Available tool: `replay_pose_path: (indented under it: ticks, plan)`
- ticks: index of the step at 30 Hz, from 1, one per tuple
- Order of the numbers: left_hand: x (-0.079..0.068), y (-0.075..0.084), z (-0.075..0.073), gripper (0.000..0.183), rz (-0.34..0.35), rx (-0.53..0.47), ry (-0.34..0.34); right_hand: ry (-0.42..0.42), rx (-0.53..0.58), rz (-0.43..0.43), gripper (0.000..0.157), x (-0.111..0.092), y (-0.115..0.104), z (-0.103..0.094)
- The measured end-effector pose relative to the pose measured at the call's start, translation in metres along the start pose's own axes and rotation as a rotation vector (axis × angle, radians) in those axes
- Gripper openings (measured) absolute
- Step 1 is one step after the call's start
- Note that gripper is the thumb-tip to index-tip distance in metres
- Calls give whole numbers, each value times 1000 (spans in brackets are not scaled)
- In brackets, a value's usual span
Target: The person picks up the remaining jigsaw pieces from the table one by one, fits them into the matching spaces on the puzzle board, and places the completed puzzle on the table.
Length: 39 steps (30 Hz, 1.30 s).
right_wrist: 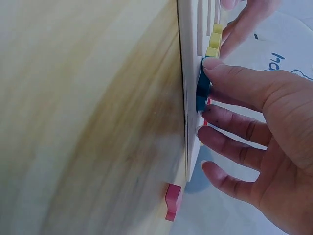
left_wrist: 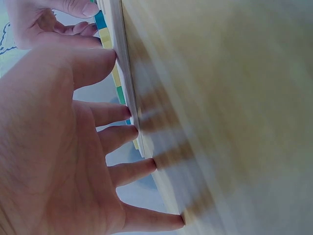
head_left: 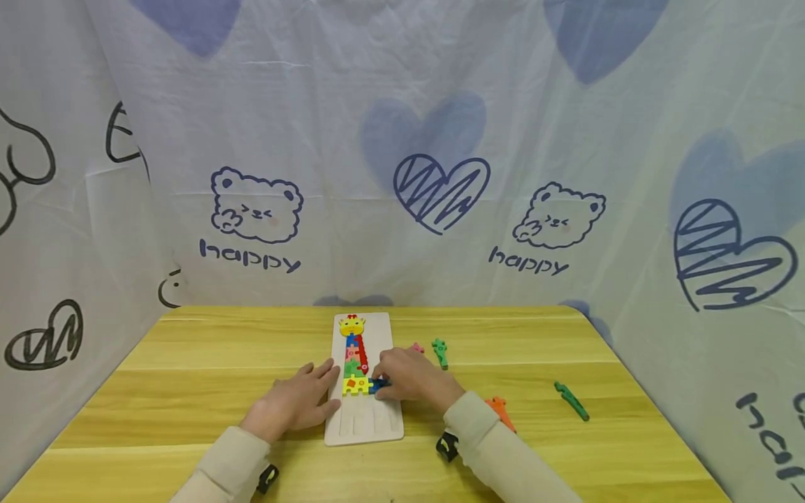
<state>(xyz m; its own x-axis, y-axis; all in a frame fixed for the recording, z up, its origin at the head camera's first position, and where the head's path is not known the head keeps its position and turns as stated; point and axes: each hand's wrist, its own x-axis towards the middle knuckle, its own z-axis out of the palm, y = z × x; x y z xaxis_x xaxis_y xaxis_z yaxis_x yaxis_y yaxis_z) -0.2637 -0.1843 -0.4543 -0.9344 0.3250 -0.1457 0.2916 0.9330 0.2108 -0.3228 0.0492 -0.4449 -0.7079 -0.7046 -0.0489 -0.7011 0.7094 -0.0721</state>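
Note:
A pale wooden puzzle board [head_left: 371, 419] carries a giraffe made of coloured pieces, its yellow head [head_left: 352, 326] at the far end. Blue, pink, green and red pieces run down the neck to a yellow piece [head_left: 355, 385]. With thumb and index finger my right hand [head_left: 411, 377] pinches a dark blue puzzle piece [right_wrist: 203, 85], which lies against the board beside the yellow piece. My left hand [head_left: 295, 399] has its fingers spread and straight, thumb and fingertips at the board's left edge; in the left wrist view its little finger [left_wrist: 154, 218] reaches the tabletop.
Right of the board lie a pink piece [right_wrist: 172, 201], a green piece [head_left: 440, 353], another green piece [head_left: 572, 401] and an orange piece [head_left: 501, 412] partly behind the right sleeve. A white printed cloth [head_left: 352, 209] hangs behind the wooden table [head_left: 207, 377].

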Motion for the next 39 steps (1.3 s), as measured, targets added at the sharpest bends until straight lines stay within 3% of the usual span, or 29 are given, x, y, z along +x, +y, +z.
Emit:
replay_pose_path:
  ticks: [8, 14, 19, 29, 39]
  plan:
    - [0, 0, 0, 68, -14, 4, -16, 11, -11, -24, 37, -3, 5, -4]
    - [1, 0, 1, 68, -9, 9, -6, 85, 75, -27, 37, -11, 24, -23]
    - [-1, 1, 0, 68, -10, -3, -13, 134, 72, -66, 41, -15, 42, -32]
    - [-1, 0, 1, 68, -7, 2, -7, 108, 90, -27, 51, -22, 64, -22]
    - [-2, 2, -1, 67, -6, -2, -12, 134, 75, 9, 59, -24, 76, -7]
